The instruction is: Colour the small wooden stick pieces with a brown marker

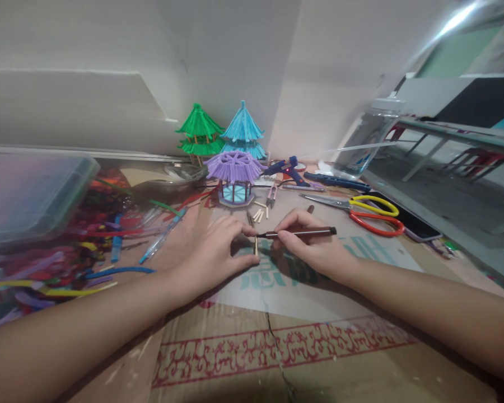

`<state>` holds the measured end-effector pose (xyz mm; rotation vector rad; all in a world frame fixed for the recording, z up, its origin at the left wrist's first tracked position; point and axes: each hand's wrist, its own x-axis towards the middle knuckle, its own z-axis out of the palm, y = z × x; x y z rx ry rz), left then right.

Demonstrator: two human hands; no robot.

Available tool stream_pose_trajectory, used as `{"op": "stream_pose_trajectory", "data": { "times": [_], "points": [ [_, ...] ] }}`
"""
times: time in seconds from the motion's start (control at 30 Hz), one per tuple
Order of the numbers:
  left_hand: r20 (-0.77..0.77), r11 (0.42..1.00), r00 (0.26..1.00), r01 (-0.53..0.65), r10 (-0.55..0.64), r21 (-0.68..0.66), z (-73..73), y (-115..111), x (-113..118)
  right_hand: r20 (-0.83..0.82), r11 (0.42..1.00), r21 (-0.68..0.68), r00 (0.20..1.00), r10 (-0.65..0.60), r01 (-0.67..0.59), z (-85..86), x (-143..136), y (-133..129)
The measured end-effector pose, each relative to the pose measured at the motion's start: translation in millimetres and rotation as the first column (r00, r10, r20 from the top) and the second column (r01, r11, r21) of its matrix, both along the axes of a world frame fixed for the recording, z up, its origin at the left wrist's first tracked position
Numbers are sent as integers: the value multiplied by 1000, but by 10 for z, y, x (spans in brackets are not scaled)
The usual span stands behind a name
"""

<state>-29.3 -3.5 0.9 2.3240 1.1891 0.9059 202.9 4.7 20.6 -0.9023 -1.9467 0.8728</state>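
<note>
Between the thumb and index finger of my left hand [218, 246] is a short pale wooden stick [256, 246], held at its two ends. My right hand [311, 243] grips a dark brown marker [306, 233], whose tip meets the upper end of the stick, near my left index finger. Several more short pale sticks [258, 215] lie just beyond the hands. Behind them stands a small pavilion [236, 173] with a purple pipe-cleaner roof, dark posts and a light blue floor.
Green [199, 131] and blue [242, 134] pagoda roofs stand by the wall. A blue glue gun [289, 168], small pink snips [271, 195], scissors [373, 212] and a phone [407, 218] lie at right. A plastic box [37, 190] sits at left above coloured pipe cleaners [46, 274].
</note>
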Motion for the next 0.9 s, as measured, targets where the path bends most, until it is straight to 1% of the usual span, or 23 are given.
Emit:
{"op": "stream_pose_trajectory", "data": {
  "times": [0.27, 0.47, 0.53, 0.67, 0.9],
  "points": [
    [23, 1000, 1000, -3, 2, 31, -40, 11, -15, 49, 995, -63, 996, 74, -71, 31, -11, -36],
    [28, 1000, 1000, 7, -7, 28, -23, 14, -10, 7, 999, 6, 999, 46, -46, 3, -10, -11],
    [28, 1000, 1000, 7, -7, 23, -21, 14, -10, 22, 999, -3, 999, 42, -42, 11, -10, -15],
    [14, 1000, 1000, -2, 2, 20, -26, 13, -9, 60, 997, -66, 997, 52, -48, 35, -10, -39],
    [11, 1000, 1000, -2, 2, 26, -22, 4, -11, 7, 997, -59, 998, 57, -56, 22, -16, -30]
  ]
}}
